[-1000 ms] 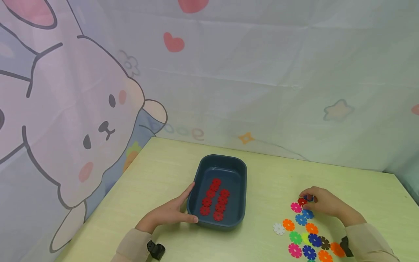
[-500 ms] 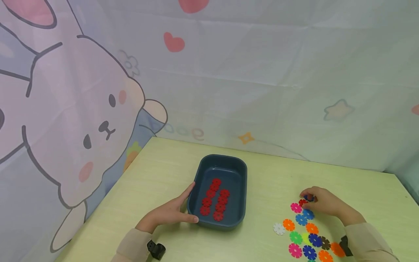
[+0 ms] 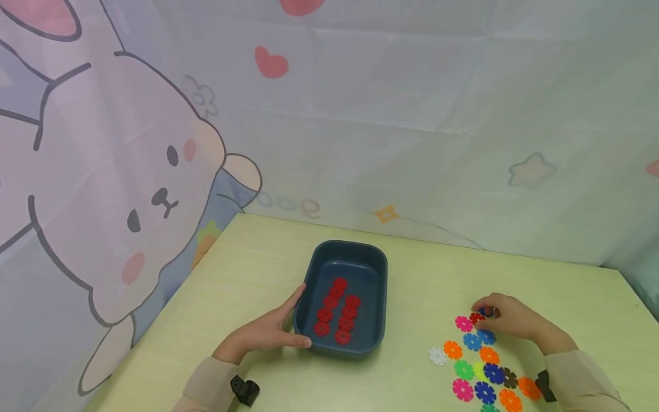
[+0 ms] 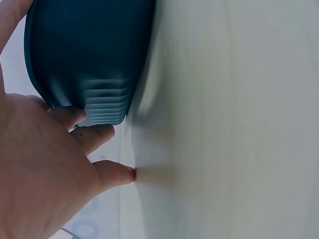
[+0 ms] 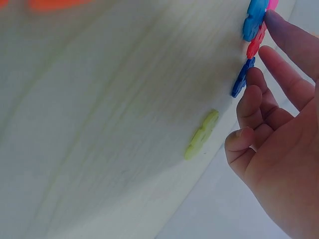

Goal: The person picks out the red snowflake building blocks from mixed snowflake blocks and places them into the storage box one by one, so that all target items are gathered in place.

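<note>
The table (image 3: 422,286) is pale yellow-green with a faint wood grain. On it stands a dark teal bin (image 3: 378,320), and inside lie red flower-shaped discs (image 3: 337,312) in 2 rows. At the lower right of the frame, loose discs (image 3: 476,366) show pink, red, blue, orange, white, green, yellow, dark blue and brown. Both sleeves (image 3: 582,380) are beige. The backdrop (image 3: 360,114) is pale grey-blue, printed with a pink-white rabbit, red hearts and an orange star.

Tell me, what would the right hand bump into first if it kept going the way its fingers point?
Probably the red flower piece just past the right hand's fingertips, then the pink one. Depth is hard to judge.
</note>
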The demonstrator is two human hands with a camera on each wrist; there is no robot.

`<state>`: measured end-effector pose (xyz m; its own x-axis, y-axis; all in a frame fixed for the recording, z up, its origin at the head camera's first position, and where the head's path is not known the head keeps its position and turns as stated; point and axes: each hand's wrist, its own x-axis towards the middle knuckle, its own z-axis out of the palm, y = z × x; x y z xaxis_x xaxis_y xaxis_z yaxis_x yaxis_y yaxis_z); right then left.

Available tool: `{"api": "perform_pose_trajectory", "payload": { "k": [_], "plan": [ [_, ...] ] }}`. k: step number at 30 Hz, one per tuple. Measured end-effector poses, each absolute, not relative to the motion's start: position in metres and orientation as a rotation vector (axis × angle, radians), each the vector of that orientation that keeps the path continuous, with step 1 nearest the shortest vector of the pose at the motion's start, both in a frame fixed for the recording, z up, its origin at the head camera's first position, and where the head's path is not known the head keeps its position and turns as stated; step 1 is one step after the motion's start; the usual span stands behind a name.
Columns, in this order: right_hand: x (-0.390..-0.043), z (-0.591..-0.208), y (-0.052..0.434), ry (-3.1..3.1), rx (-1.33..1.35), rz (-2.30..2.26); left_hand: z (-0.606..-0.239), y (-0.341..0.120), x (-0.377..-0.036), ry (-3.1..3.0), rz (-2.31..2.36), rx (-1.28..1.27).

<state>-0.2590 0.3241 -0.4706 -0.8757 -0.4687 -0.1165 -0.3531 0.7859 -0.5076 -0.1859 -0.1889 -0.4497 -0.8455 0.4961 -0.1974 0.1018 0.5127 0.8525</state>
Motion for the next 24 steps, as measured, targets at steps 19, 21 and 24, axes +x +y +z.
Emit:
{"api": "perform_pose_trajectory", "payload": {
  "k": [19, 21, 24],
  "plan": [
    [-0.2655, -0.4677, 0.3168, 2.723, -0.555, -0.687, -0.4516, -0.1893, -0.1860, 2.339, 1.280, 0.490],
    [-0.2651, -0.4677, 0.3165, 2.715, -0.560, -0.692, -0.4516, -0.1894, -0.1859, 2.336, 1.284, 0.489],
    [-0.2648, -0.4677, 0.3162, 2.713, -0.568, -0.696, -0.4516, -0.1895, -0.1857, 2.339, 1.283, 0.487]
  ]
}}
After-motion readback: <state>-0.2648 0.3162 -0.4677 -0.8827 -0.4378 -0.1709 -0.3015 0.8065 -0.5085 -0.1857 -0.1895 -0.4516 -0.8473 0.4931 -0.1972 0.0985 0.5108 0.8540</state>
